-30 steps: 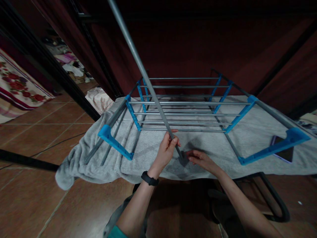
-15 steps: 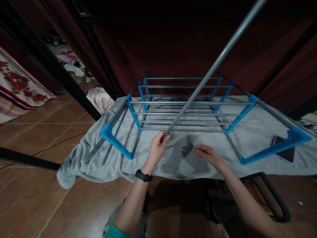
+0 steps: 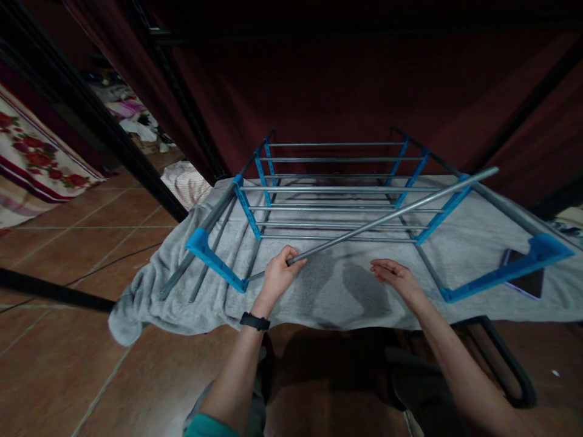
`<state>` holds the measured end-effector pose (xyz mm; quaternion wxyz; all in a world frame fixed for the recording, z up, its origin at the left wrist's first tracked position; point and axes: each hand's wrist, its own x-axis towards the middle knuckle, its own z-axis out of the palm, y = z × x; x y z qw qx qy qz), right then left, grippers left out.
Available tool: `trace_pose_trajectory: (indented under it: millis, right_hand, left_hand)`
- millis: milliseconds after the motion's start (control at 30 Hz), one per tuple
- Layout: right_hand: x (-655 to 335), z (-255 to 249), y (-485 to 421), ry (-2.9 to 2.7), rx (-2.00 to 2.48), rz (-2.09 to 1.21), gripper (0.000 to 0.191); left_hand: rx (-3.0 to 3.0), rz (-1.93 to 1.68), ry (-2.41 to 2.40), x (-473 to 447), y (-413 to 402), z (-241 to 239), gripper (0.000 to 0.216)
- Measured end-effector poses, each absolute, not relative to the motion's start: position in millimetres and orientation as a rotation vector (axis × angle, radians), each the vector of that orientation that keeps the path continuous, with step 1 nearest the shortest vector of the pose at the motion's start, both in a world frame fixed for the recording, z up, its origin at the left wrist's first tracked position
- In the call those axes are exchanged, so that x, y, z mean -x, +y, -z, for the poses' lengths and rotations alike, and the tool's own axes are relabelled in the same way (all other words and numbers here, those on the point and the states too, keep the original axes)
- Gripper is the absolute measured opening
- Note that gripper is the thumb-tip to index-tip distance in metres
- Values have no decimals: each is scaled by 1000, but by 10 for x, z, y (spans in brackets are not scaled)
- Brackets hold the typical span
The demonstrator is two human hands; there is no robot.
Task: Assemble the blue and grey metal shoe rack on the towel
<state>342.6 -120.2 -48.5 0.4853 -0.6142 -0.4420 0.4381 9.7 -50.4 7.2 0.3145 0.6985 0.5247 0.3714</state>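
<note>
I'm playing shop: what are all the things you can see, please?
Rack: one, blue and grey, middle
Rod: one, grey, slanting before the rack
Blanket: one, grey, under the rack
Phone: one, dark, on the blanket
Curtain: count unclear, dark red, behind
Poles: several, black, both sides
Flowered cloth: one, red and white, far left
Striped cloth: one, pale, left
Pile: one jumble, mixed colours, back left
Floor: one, brown, below
Cable: one, black, floor, left
Frame: one, black, lower right
Scrap: one, white, floor, right
Wristband: one, black, lower centre
Sleeve: one, teal, bottom
Legs: two, dark, bottom
Left hand: one, holding rod
Right hand: one, over the blanket
</note>
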Motion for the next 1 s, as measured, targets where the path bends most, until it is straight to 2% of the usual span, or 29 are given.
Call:
trace_pose_trajectory:
  millis: [467, 1000]
  right_hand:
    - [-3484, 340, -1223, -921, 1457, -995, 43]
    - [-3551, 363, -1239, -649, 1258, -1081, 27]
  left_hand:
    - [-2027, -790, 1450, -132, -523, -74, 18]
    - [-2313, -429, 1600, 35, -476, -77, 6]
